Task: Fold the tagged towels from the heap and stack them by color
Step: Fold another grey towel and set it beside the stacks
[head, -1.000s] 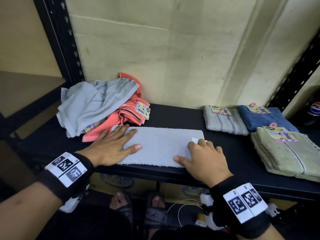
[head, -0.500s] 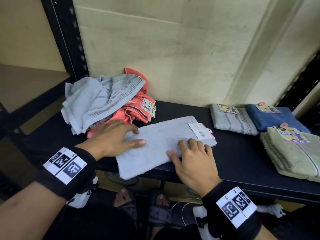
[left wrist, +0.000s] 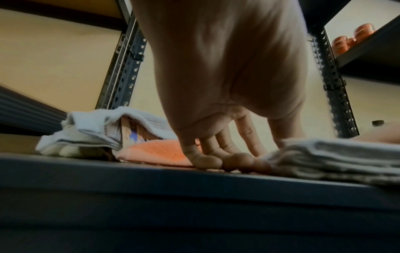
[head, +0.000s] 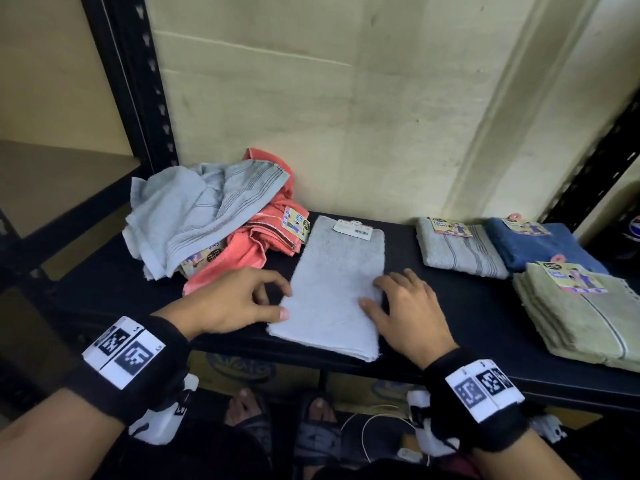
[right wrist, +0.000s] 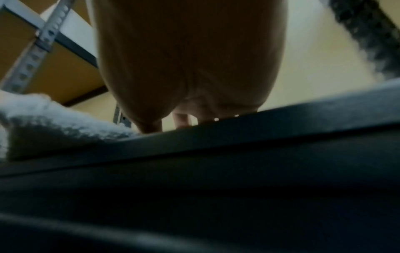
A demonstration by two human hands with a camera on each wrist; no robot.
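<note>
On the dark shelf (head: 450, 306), the left hand (head: 228, 299) curls its fingers (left wrist: 207, 160) against the folded grey towel (head: 336, 289)'s left edge. The right hand (head: 408, 313) presses flat, fingers loosely spread, on its right side, before a cream wall (head: 346, 116).

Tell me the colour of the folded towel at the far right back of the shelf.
Dark blue towel; head view shows it best.

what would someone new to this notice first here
The grey towel folded into a long strip at the front middle of the black shelf, with the left hand at its left edge and the right hand resting on its right edge. Next, the heap of grey and coral towels at the back left, and the folded grey, blue and green towels at the right.
</note>
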